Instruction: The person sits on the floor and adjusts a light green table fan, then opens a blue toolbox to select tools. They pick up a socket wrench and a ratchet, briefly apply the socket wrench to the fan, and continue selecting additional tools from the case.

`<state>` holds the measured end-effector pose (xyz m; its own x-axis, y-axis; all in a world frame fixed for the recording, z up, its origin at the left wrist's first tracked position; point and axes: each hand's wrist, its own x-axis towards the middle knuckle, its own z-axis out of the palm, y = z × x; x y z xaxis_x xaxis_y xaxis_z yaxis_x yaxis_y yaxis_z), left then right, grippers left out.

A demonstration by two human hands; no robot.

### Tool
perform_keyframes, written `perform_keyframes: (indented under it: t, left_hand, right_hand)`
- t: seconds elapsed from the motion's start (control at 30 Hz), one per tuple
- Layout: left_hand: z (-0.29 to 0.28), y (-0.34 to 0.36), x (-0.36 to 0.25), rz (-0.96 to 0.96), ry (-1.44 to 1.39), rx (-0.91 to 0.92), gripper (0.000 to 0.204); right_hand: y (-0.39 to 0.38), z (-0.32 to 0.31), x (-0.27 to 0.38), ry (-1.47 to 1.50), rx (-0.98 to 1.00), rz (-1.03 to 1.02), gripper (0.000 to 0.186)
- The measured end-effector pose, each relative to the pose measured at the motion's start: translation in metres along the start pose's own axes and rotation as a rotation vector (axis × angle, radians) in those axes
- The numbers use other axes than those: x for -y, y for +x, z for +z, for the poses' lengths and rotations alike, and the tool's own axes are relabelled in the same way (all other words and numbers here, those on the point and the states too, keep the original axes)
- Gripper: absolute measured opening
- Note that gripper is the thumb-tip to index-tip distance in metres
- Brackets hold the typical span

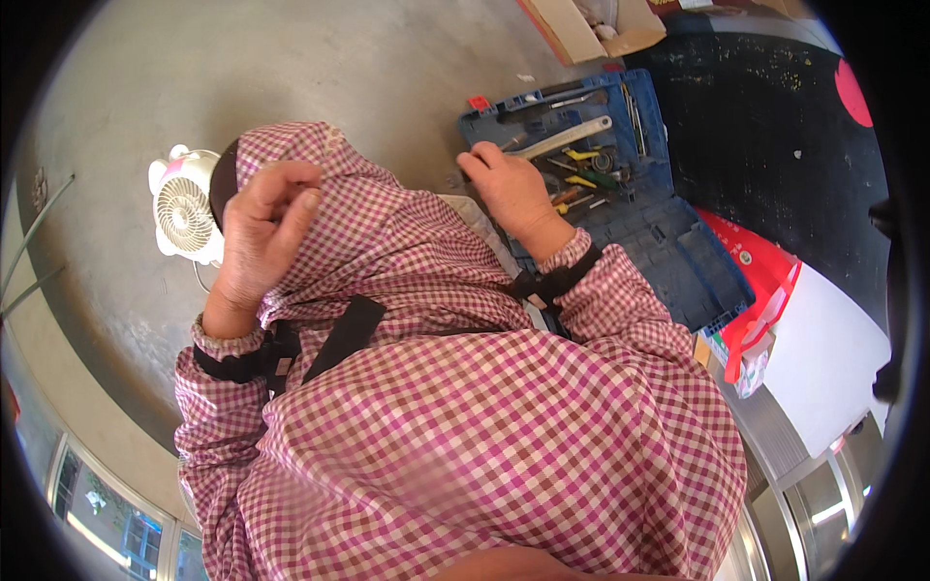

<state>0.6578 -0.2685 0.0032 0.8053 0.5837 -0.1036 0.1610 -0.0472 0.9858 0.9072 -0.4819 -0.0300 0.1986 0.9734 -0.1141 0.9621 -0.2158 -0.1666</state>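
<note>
Raised over my checked lap, my left hand (pixel 263 232) has its fingers curled in and the thumb near them. Whether anything small sits inside the curl is hidden. My right hand (pixel 511 192) is at the left edge of an opened blue tool case (pixel 659 145), back up, fingers bent together. What those fingers hold, if anything, I cannot make out. Just beyond the right hand lies a long silver wrench (pixel 572 135) in the case. Yellow-handled pliers (pixel 581 155) and several other hand tools lie beside it.
A small white fan (pixel 184 205) stands on the floor at left. An open cardboard box (pixel 620 27) is at the top. Right of the case are a black surface (pixel 751 126), a red bag (pixel 746 257) and a white panel (pixel 833 339).
</note>
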Motion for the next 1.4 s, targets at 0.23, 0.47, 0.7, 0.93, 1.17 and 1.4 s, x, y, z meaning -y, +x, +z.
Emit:
perform_keyframes:
  t: [0.23, 0.47, 0.7, 0.93, 1.17, 1.4]
  left_hand:
    - [-0.039, -0.025, -0.063, 0.034, -0.153, 0.221, 0.057]
    - [-0.059, -0.053, -0.073, -0.082, -0.598, 0.172, 0.054]
    - [-0.057, -0.066, -0.05, 0.009, -0.892, 0.238, 0.051]
    - [-0.053, -0.065, -0.037, -0.115, -0.938, 0.248, 0.044]
    - [-0.05, -0.062, -0.033, -0.21, -0.826, 0.213, 0.033]
    - [-0.043, -0.057, -0.032, -0.21, -0.81, 0.199, 0.029]
  right_hand:
    - [0.088, -0.119, 0.145, -0.026, -0.305, -0.485, 0.02]
    - [0.088, -0.142, 0.172, 0.365, -0.483, -0.425, 0.02]
    - [0.08, -0.136, 0.143, 1.532, -0.491, 0.229, 0.03]
    - [0.084, -0.135, 0.138, 1.664, -0.355, 0.127, 0.026]
    - [0.083, -0.14, 0.15, 1.647, -0.343, 0.095, 0.024]
    - [0.08, -0.138, 0.144, 1.645, -0.354, 0.081, 0.022]
